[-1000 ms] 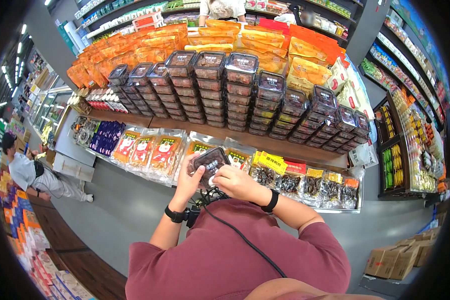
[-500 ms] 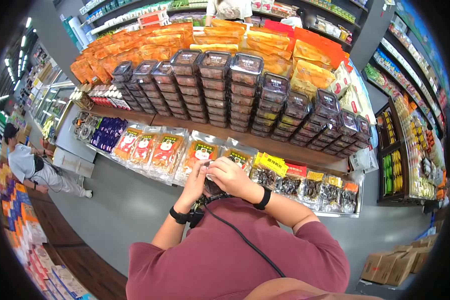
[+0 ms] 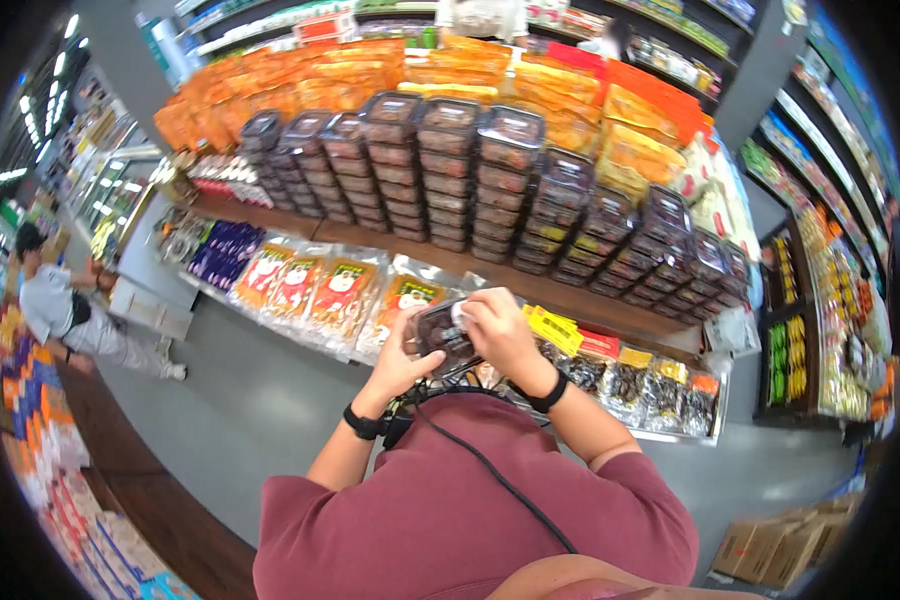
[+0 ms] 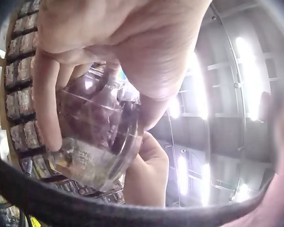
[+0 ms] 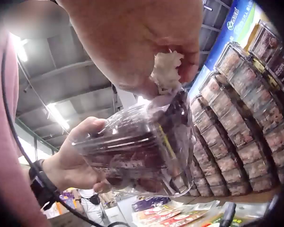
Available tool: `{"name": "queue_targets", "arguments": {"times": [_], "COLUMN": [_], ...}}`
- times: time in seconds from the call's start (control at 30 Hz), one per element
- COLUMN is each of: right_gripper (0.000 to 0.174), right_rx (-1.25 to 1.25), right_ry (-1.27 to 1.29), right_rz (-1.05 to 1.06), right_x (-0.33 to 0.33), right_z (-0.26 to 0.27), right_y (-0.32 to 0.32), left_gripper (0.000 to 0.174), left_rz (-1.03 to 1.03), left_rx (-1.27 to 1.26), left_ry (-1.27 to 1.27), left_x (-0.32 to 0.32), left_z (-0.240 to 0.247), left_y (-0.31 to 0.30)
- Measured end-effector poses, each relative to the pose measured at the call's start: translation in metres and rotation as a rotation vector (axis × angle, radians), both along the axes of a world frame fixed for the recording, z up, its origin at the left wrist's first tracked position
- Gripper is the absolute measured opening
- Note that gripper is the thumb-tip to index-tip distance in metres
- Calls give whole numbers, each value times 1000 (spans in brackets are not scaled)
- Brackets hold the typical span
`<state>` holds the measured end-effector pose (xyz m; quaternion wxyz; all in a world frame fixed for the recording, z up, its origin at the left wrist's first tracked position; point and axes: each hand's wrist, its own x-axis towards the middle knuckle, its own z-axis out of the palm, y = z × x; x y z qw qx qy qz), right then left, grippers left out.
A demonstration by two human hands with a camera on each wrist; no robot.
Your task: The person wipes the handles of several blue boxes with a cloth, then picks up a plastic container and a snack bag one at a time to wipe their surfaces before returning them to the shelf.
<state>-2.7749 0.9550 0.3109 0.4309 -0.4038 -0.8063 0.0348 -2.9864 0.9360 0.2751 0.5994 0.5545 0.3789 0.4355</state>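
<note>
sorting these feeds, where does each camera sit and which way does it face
Head: on the head, facing forward and down at stacked boxes; left hand, right hand and maroon shirt show.
Left wrist: on that wrist, facing the held box; left hand shows.
Right wrist: on that wrist, facing the box; both hands show.
Both wrist views share box and ceiling lights.

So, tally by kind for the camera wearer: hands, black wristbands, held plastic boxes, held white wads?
Hands: 2
Black wristbands: 2
Held plastic box: 1
Held white wad: 1
Total: 6
</note>
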Motion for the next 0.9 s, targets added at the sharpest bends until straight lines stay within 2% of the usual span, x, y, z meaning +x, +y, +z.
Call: {"name": "queue_targets", "arguments": {"times": [0.1, 0.17, 0.2, 0.3, 0.47, 0.53, 0.63, 0.67, 0.7, 0.77, 0.83, 0.9], "right_gripper": [24, 22, 21, 21, 21, 22, 24, 25, 25, 25, 25, 25], "right_rx": [-20, -65, -100, -165, -179, -153, -145, -133, -141, -122, -59, -26], "right_ry": [-21, -22, -19, -29, -35, -7, 20, 26, 22, 18, 45, 61], "right_rz": [-29, 14, 56, 132, 253, 417, 429, 426, 409, 407, 366, 315], "right_x": [-1, -4, -5, -12, -16, -24, -35, -38, -41, -42, -42, -38], "right_z": [-5, -8, -11, -10, 0, 3, 2, 2, 1, -2, -1, 1], "right_y": [-10, -18, -22, -38, -36, -35, -41, -41, -39, -38, -32, -27], "left_gripper": [76, 73, 71, 68, 64, 55, 47, 44, 44, 42, 37, 35], "left_rz": [10, 36, 93, 222, 204, 175, 156, 201, 195, 191, 214, 126], "left_rx": [104, 24, 149, 140, 25, -19, 58, 5, 35, 45, 168, -206], "left_ry": [103, 79, 105, 66, 51, 173, 116, 140, 117, 190, 232, 243], "left_x": [-9, -12, -13, -14, -13, -9, -2, -1, -1, -4, -3, -2], "left_z": [2, -13, -20, -7, 5, 14, -10, -16, -8, -21, -28, 20], "left_y": [-2, -4, -2, -2, -8, -12, -8, -12, -15, -13, -12, -22]}}
